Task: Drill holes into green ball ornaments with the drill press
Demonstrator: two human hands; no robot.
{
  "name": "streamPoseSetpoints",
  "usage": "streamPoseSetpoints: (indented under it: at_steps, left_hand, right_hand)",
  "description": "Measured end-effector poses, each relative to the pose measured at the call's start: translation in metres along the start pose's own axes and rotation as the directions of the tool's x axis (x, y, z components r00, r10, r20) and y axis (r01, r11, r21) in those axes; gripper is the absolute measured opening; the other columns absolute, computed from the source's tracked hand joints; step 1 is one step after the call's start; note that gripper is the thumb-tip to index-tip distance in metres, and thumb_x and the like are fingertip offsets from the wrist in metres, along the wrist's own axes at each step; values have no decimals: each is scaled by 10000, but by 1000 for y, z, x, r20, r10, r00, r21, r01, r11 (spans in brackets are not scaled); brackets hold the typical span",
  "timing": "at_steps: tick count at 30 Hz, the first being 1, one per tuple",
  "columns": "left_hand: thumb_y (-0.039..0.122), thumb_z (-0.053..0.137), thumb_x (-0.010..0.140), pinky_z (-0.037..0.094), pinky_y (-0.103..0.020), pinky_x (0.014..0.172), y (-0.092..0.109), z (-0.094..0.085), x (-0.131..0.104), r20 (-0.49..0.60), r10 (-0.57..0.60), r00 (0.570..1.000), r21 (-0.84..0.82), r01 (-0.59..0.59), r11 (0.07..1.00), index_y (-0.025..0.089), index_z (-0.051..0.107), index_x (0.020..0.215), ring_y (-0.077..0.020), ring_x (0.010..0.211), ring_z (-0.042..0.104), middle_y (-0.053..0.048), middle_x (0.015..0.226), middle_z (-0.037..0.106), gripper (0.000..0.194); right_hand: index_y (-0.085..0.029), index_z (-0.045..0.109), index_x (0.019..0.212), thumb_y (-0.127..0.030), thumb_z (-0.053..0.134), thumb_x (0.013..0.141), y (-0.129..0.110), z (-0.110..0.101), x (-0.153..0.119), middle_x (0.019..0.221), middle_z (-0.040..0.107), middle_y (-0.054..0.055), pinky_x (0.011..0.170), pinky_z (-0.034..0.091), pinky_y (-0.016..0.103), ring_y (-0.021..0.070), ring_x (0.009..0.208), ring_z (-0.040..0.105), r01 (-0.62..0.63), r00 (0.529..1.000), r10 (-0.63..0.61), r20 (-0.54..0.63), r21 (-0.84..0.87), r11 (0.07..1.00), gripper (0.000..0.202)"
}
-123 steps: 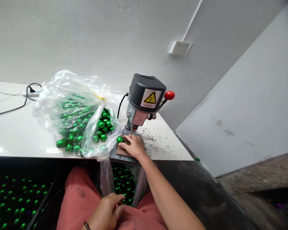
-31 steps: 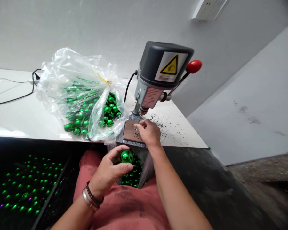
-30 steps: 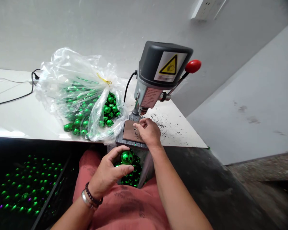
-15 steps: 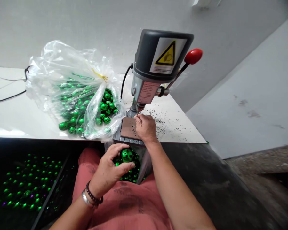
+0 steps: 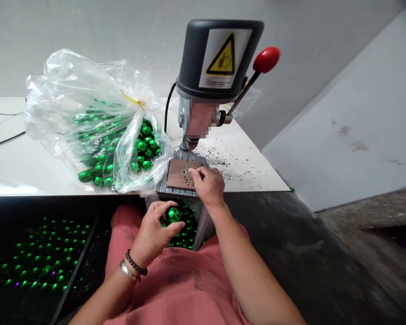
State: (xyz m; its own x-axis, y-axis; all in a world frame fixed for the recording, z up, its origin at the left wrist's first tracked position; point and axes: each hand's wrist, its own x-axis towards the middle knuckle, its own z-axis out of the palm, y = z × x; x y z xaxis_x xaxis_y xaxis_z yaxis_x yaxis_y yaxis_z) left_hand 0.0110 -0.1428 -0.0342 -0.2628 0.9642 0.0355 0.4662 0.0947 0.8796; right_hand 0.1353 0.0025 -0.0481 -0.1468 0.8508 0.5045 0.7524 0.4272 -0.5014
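My left hand (image 5: 152, 234) grips a shiny green bauble (image 5: 173, 215) between thumb and fingers, just in front of the table edge and above more green balls. My right hand (image 5: 209, 186) is over the right side of the brown plate (image 5: 175, 175) on the drill press base, thumb and forefinger pinched together. Whether anything small sits in that pinch is hidden. Above and slightly left of those fingertips, the thin drill bit (image 5: 188, 155) points down at the plate, apart from my hand. A small hole shows in the plate.
The drill press (image 5: 192, 58) has a red-knobbed lever (image 5: 266, 59) at its right. A clear plastic bag (image 5: 67, 85) of green baubles lies left on the white table (image 5: 6, 167). Dark shavings scatter to the right. Rows of green baubles (image 5: 37, 257) sit low at left.
My right hand has drawn down from the drill bit to the plate, its fingers still pinched. My left hand keeps the green bauble. The whole view has shifted slightly.
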Motion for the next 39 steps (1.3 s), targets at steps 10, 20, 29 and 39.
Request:
streamPoseSetpoints:
  at_steps: [10,20,29,39]
  left_hand:
    - [265,690,635,449,-310,813,-2,12,-2,51,-75,996,-36,77,996,222,642,1030,-150,832,541,-31,956,574,400]
    - [342,635,702,454,-309,788,-10,13,-1,184,-198,963,-135,224,965,199,584,1161,-160,829,548,-45,978,603,483]
    - [327,575,761,472,-313,806,-15,15,4,106,-192,976,-97,202,975,141,555,1202,-194,922,589,-116,1104,600,479]
    - [211,356,852,446,-340,882,11,-61,120,-210,146,967,667,32,745,151,644,1018,-222,963,602,-126,1023,646,337]
  right_hand:
    - [-216,631,937,-455,399,845,-20,3,35,905,674,41,795,402,258,139,856,586,3,1000,-5,12,167,986,345]
    - [-209,584,805,-375,335,881,-18,8,36,701,655,-13,650,384,203,88,667,570,58,982,-90,167,188,980,308]
    - [-185,637,716,-437,443,823,-14,-4,29,687,646,80,703,360,291,166,710,561,61,993,-60,105,-7,998,336]
    - [-198,617,890,-313,396,868,16,-22,-21,817,673,26,716,421,229,119,766,603,146,968,-157,195,69,987,250]
